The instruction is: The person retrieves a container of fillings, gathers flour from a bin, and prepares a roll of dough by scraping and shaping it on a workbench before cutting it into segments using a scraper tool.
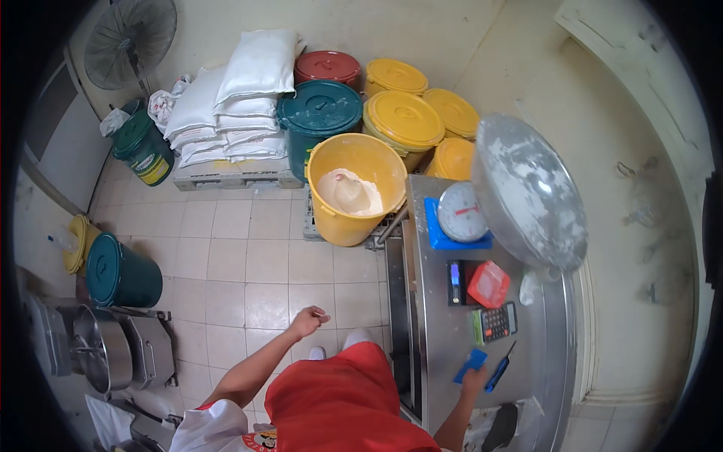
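Observation:
Over the metal table (444,301) at the right, my right hand (473,378) is closed on the edge of a flat blue piece (468,364) shaped like a dough scraper. Just right of it lies a blue-handled tool (497,372) with a thin dark tip. A calculator (497,324) rests beyond the hand. My left hand (306,322) hangs over the tiled floor in front of my red apron (339,399), its fingers curled together. Whether anything small is between those fingertips cannot be made out.
A dial scale (461,213) and a large floury metal bowl (531,196) stand at the table's far end, near a red container (489,285). Beyond the floor are an open yellow flour bin (358,151), lidded bins and stacked white sacks (256,68). A mixer (105,350) stands left.

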The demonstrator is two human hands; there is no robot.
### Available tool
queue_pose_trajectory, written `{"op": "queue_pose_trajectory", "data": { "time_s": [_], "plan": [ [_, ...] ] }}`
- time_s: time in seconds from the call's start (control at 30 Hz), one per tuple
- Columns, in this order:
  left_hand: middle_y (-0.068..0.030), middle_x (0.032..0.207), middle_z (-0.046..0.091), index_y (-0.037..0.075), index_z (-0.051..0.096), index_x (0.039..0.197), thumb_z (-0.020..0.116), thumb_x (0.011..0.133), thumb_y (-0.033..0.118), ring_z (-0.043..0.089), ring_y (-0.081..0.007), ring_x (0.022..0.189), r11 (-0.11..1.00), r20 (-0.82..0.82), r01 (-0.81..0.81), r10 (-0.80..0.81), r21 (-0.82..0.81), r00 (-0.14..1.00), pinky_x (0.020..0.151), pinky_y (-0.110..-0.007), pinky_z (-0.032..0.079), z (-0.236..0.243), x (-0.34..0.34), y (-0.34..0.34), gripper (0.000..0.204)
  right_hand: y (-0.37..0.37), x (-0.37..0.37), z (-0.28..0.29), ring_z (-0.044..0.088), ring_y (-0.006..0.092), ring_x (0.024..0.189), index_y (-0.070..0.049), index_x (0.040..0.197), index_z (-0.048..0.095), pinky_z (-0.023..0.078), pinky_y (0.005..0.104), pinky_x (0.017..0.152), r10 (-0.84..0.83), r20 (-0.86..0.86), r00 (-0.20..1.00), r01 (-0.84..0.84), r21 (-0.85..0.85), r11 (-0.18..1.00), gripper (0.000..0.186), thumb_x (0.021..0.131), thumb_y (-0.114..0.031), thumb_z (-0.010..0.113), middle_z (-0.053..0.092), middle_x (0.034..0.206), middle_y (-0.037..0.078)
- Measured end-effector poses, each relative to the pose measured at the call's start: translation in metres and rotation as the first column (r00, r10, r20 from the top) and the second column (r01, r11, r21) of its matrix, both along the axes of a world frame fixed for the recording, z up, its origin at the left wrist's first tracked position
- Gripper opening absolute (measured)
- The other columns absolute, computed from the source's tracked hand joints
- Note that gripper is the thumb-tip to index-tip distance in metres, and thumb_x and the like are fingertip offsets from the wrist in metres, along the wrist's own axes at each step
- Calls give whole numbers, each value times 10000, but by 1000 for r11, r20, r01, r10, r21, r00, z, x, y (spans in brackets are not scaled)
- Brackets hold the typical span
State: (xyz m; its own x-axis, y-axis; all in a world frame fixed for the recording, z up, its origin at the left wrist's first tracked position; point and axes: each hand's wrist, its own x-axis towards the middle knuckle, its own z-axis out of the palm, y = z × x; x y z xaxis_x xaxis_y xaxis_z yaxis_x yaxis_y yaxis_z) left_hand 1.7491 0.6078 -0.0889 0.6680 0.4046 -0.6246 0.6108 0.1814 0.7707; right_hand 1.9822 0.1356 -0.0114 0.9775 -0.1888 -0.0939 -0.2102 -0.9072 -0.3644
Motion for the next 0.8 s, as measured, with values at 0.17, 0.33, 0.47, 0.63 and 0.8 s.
{"op": "queue_pose_trajectory", "data": {
  "time_s": [0.17,0.33,0.47,0.63,0.8],
  "plan": [
    [-153,961,689,-17,607,1117,722,813,338,648,-208,857,997,-56,-46,49,54,997,771,-323,514,-23,72,116,482,269,22,33,567,131,909,31,1131,610,462,320,833,362,-49,931,-107,911,398,301,841,-46,580,638,996,62],
    [-146,1023,678,1,581,1162,712,829,337,665,-221,915,987,-27,42,-39,153,999,780,-327,523,-27,163,224,492,547,159,-78,607,157,842,25,1086,621,476,328,780,566,14,824,-297,862,411,256,888,-137,625,668,919,105],
    [-129,1017,673,-5,590,1128,687,865,238,665,-194,901,983,-112,-81,100,164,989,783,-325,532,-19,228,300,371,721,254,-243,641,371,920,-2,999,647,496,447,790,755,-217,619,-582,519,626,244,856,-200,626,668,990,208],
    [-124,1003,663,4,594,1116,696,838,137,654,-250,949,933,-95,181,-159,311,983,804,-355,530,-55,336,390,324,787,273,-466,640,389,919,-31,955,674,503,471,814,615,-559,557,-565,288,773,239,836,-231,619,672,976,206],
    [-194,1109,607,16,574,1168,616,833,140,556,-380,1080,748,-307,530,-436,399,846,943,-412,455,-187,478,464,360,816,280,-526,628,362,1004,-39,1127,603,499,471,855,488,-751,446,-504,239,830,316,836,-159,582,631,1109,228]
  ]
}}
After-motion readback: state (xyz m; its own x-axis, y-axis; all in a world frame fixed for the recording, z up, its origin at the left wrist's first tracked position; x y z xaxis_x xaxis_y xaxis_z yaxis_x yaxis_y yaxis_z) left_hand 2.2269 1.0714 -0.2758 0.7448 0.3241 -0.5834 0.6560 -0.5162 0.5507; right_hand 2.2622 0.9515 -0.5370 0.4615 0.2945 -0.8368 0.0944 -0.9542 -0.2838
